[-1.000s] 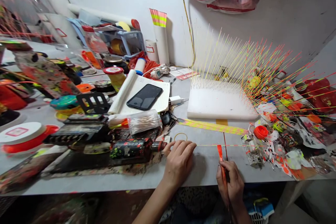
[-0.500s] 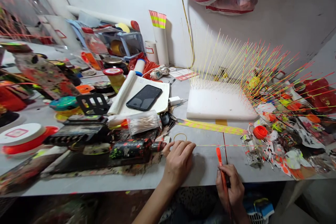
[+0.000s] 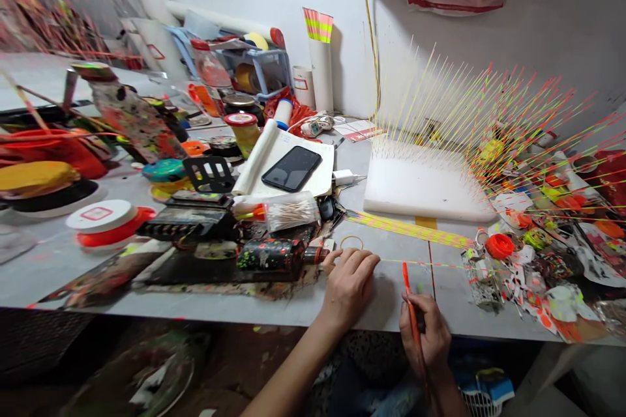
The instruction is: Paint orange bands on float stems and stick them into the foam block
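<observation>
My left hand (image 3: 348,283) is closed, its fingertips at the left end of a thin yellow-green stick (image 3: 454,266) that lies level above the table. Just left of the fingers is the chuck of a black, paint-spattered motor (image 3: 271,255); whether the stick enters it is hidden by the hand. In my right hand (image 3: 428,332) is a slim paintbrush (image 3: 415,329), held upright like a pen. Its orange tip touches or nearly touches the stick, a short way right of my left fingertips. The stick's right end reaches a small paint-spotted holder (image 3: 482,280).
Behind the stick lies a bundle of yellow striped sticks (image 3: 411,228). A white foam block (image 3: 425,189) bristles with many upright coloured sticks. A phone (image 3: 292,168) rests on a notebook (image 3: 323,179). An orange paint cap (image 3: 499,246) sits in clutter at right; jars and a white-lidded tub (image 3: 101,216) stand left.
The camera has turned left, so the scene sits further right. The brush tip has moved left along the stick, closer to my left hand. Both hands keep their grip.
</observation>
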Available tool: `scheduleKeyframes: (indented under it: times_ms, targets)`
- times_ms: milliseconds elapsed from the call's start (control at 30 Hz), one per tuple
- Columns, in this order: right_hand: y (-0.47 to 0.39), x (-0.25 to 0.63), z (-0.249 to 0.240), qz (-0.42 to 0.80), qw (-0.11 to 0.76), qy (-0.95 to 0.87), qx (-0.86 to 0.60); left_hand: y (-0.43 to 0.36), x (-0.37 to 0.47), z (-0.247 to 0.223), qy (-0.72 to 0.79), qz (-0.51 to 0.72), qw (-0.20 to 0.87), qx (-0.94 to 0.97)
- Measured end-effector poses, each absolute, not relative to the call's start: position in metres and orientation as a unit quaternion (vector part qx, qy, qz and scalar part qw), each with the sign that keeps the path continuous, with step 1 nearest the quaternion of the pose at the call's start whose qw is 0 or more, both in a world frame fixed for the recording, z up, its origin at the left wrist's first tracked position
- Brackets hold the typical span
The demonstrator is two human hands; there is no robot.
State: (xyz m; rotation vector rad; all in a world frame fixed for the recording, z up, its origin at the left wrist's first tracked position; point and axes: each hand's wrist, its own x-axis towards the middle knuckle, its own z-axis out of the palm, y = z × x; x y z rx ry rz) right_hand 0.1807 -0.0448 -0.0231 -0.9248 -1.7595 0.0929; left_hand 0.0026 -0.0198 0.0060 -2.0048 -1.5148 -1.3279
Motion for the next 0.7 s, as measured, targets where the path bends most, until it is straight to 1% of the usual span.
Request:
scheduleKeyframes:
  times_ms: [300,700]
  targets:
    - [-0.041,0.184,-0.029,0.017,0.521,-0.757,-0.393,-0.02,0.004,0.005,-0.53,-0.471,0.147,-0.689]
    - [-0.049,0.187,-0.036,0.07,0.524,-0.727,-0.438,-0.02,0.004,0.004,-0.53,-0.475,0.149,-0.687]
